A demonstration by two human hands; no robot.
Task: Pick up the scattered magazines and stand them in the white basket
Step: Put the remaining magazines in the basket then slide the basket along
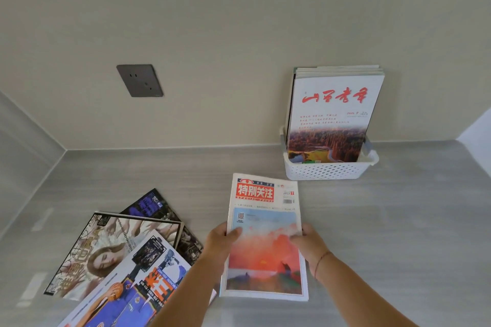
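Both hands hold a thin magazine with a red masthead and a red sunset cover (264, 241) above the grey wood-grain worktop (398, 220), in front of and a little left of the white perforated plastic basket (328, 168). The left hand (221, 240) has its grip closed on the magazine's left edge, thumb lying on the cover. The right hand (308, 243) grips the right edge in the same way, and a thin red string bracelet (320, 263) circles its wrist. The magazine faces the camera, masthead pointing towards the basket.

The basket stands against the beige wall (239, 21). Several magazines stand upright in it, leaning back against the wall, the front one a white magazine with red brush lettering and an autumn forest photo (333, 114).

Well left of the basket, three magazines lie overlapping on the worktop: a dark purple-titled magazine (148, 206) at the bottom, a cream fashion magazine showing a face and reaching hands (106, 249) over it, and a bright blue and orange basketball magazine (138, 287) uppermost, partly crossed by the left forearm.

A dark grey wall socket (140, 80) sits on the wall, left of the basket and higher.
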